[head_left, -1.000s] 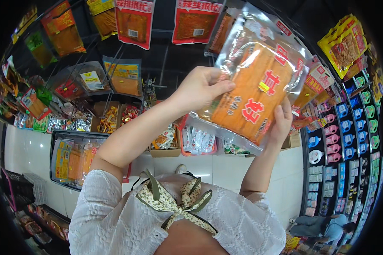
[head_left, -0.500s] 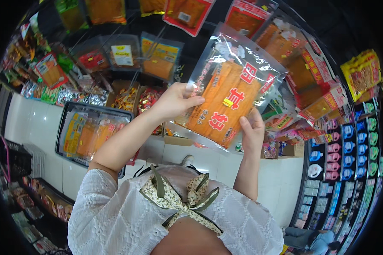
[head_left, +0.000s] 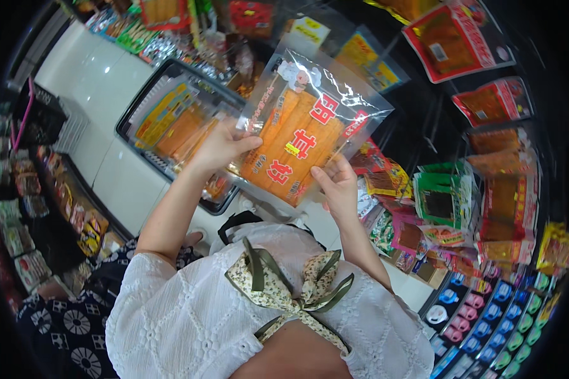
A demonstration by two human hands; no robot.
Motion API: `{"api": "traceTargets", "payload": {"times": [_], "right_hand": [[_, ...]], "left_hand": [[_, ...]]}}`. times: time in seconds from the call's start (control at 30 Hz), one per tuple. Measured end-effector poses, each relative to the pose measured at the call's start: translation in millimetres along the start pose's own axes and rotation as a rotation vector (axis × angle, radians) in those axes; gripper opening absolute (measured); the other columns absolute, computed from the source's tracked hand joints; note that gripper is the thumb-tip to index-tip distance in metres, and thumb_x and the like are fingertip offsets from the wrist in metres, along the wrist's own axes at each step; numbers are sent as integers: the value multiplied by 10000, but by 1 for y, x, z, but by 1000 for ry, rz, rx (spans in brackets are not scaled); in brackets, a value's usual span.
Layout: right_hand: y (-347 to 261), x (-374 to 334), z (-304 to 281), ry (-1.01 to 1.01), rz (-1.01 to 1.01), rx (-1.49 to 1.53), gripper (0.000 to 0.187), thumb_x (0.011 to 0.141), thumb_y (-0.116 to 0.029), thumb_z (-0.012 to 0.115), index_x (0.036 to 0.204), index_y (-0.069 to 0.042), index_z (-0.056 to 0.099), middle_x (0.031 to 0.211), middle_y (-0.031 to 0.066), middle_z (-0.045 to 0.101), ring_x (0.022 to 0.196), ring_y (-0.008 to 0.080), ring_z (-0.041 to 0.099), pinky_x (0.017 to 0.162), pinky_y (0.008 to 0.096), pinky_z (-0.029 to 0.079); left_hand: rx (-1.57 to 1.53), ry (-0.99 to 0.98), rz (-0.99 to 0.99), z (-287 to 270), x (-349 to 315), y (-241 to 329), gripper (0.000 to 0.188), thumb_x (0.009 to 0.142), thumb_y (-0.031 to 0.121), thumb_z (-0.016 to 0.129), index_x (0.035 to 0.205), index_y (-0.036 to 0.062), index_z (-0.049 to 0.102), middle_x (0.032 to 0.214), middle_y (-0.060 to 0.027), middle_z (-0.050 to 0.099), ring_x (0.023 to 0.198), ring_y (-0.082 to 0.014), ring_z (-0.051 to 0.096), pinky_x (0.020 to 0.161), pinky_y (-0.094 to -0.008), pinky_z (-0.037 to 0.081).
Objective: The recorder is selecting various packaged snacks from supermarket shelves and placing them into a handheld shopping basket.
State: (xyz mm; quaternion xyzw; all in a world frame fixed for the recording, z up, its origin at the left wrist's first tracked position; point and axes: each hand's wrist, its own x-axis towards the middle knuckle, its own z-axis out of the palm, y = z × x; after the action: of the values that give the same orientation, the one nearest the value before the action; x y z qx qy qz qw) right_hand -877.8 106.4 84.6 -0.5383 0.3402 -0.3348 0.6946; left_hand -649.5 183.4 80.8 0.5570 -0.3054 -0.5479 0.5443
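Note:
A flat, clear plastic pack of orange-brown snack strips [head_left: 284, 151], with red lettering, is held up in front of my chest by both hands. My left hand [head_left: 223, 145] pinches its left edge with the thumb on top. At the lower right edge my right hand [head_left: 336, 183] grips it the same way, fingers mostly hidden underneath. Behind the pack and my left forearm stands a dark shopping basket [head_left: 131, 112]. Inside it lie several similar snack packs [head_left: 178, 126], one blue and yellow; the pack I hold and my arm cover part of the basket.
Hanging snack packs [head_left: 455, 41] fill dark racks ahead and to the right. Bottles [head_left: 468, 309] line shelves at the lower right. A person in dark patterned clothes [head_left: 76, 328] is close at the lower left. A black crate [head_left: 41, 120] stands on the pale tiled floor [head_left: 98, 76].
My view has turned left, bringing the pack and both hands closer to the basket. The pack stays in both hands. A person in patterned clothes now shows at the lower left.

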Motion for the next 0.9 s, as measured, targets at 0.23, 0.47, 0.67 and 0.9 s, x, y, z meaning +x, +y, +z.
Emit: {"api": "traceTargets", "payload": {"times": [0.23,0.47,0.67,0.9], "right_hand": [[74,17,55,-323,347,-11,435,805,-37,558,1199,-7,377,1056,83,538,951,133,527,808,247,417],[104,38,69,-622,684,-113,595,814,-150,572,1312,-53,262,1186,134,455,1047,170,465,867,276,383],[116,37,36,-540,652,-77,508,835,-186,544,1282,-66,334,1163,111,487,1020,166,486,853,273,380],[94,24,8,-441,615,-80,474,845,-199,530,1267,-70,359,1137,101,514,991,163,511,834,279,389]], "left_hand": [[425,151,-28,-111,-5,-47,510,686,126,676,1141,10,476,810,-107,620,724,-148,602,646,-272,461],[1442,463,16,-134,-17,-91,641,642,344,714,1185,99,477,1206,-182,453,1061,-317,483,869,-394,399],[1487,294,-128,-84,-25,-146,800,719,490,574,1350,165,202,1347,-227,221,1242,-377,227,994,-502,194],[1559,319,-173,-73,-15,-151,806,744,424,566,1367,163,128,1391,-213,108,1279,-377,127,994,-540,145]]}}
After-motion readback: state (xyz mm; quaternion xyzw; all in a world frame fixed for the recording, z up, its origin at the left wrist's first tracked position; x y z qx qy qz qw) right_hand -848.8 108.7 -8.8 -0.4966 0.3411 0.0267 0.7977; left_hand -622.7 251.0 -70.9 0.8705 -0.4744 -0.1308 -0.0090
